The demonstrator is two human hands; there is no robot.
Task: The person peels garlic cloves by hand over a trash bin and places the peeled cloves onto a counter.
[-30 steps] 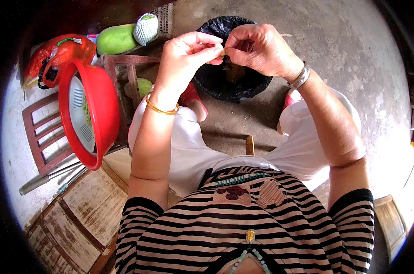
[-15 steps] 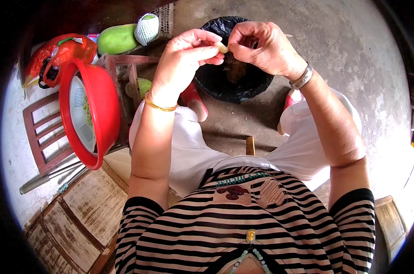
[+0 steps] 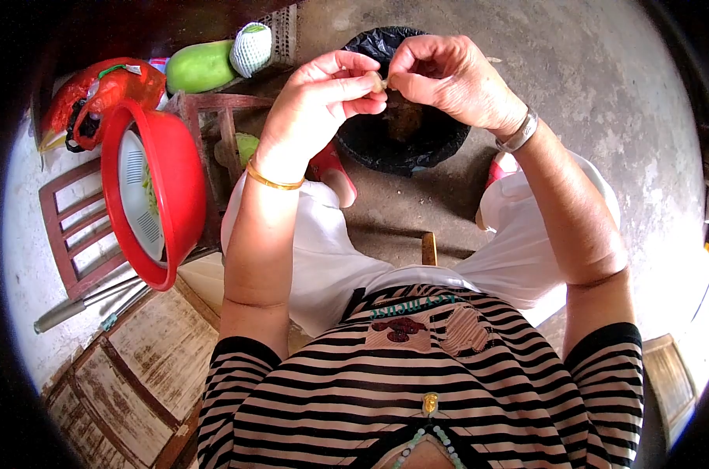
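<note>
Over a bin [image 3: 405, 152] lined with a black bag, my left hand [image 3: 323, 94] pinches a small pale garlic clove [image 3: 382, 80] between thumb and fingertips. From the other side, the thumb and forefinger of my right hand [image 3: 448, 82] close on the clove's end, so the two hands nearly meet. Fingertips cover most of the clove. Brownish scraps [image 3: 403, 121] lie inside the bin below.
At the left, a red basin [image 3: 184, 195] holding a white strainer [image 3: 132, 184] stands tilted on a wooden chair [image 3: 73, 227]. Behind it are a red plastic bag [image 3: 132, 82] and a green gourd [image 3: 200, 66]. A wooden panel [image 3: 147, 340] is at lower left.
My right hand has shifted slightly left, closer to my left fingertips. Less of the clove shows between the fingers now.
</note>
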